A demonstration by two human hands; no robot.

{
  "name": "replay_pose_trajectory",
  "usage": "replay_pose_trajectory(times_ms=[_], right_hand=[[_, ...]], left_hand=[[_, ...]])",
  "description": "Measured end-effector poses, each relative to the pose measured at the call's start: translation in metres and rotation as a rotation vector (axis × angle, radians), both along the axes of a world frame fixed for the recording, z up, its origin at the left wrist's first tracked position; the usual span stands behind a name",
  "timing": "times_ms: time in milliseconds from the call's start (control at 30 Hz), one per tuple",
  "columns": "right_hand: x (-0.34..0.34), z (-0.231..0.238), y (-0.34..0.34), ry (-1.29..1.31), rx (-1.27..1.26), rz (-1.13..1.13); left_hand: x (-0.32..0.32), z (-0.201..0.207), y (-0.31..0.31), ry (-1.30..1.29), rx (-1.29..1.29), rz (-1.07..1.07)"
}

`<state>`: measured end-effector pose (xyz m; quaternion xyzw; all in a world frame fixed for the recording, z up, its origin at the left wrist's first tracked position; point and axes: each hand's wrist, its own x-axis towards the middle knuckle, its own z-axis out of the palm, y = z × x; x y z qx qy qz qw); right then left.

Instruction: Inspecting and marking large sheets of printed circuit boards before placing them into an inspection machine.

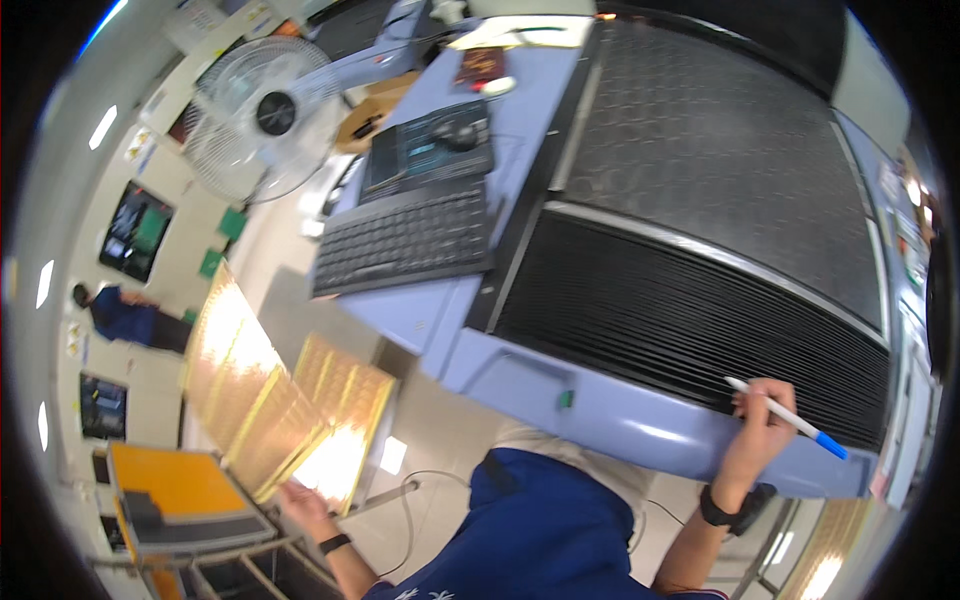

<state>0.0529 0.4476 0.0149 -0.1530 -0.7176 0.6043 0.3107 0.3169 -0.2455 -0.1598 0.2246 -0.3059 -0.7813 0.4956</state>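
My left hand (303, 505) is closed on the lower edge of a shiny copper-coloured panel (235, 375) with yellow strips. The panel stands tilted at the left. Another copper panel (350, 390) of the same look is just right of it; how it is supported is hidden. My right hand (765, 420) grips a white marker (796, 419) with a blue end, held over the front edge of the machine. Beneath that hand lies a black ribbed strip (680, 320) along the front of the machine's bed.
Beyond the strip is a dark textured bed (720, 150). A black keyboard (405, 235) and mouse (455, 133) sit on the blue side surface. At far left stand a fan (270, 115), a rack with an orange panel (175, 480) and another person (125, 315). A cable (408, 520) crosses the floor.
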Motion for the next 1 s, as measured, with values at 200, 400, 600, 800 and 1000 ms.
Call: replay_pose_trajectory(times_ms=[200,400,600,800,1000], right_hand=[[-0.007,-0.009,0.004,-0.017,0.020,-0.005],[-0.006,-0.013,0.004,0.025,0.027,-0.033],[-0.006,-0.012,0.005,0.040,0.018,-0.036],[0.010,-0.010,0.019,0.157,-0.177,-0.041],[0.085,-0.011,0.074,0.395,-0.330,-0.207]], left_hand=[[0.004,-0.083,0.044,-0.240,0.296,0.339],[-0.008,-0.166,0.047,-0.414,0.328,0.189],[-0.006,-0.160,0.050,-0.428,0.261,0.070],[-0.021,-0.148,0.062,-0.426,0.279,0.062],[-0.020,-0.135,0.060,-0.506,0.316,0.100]])
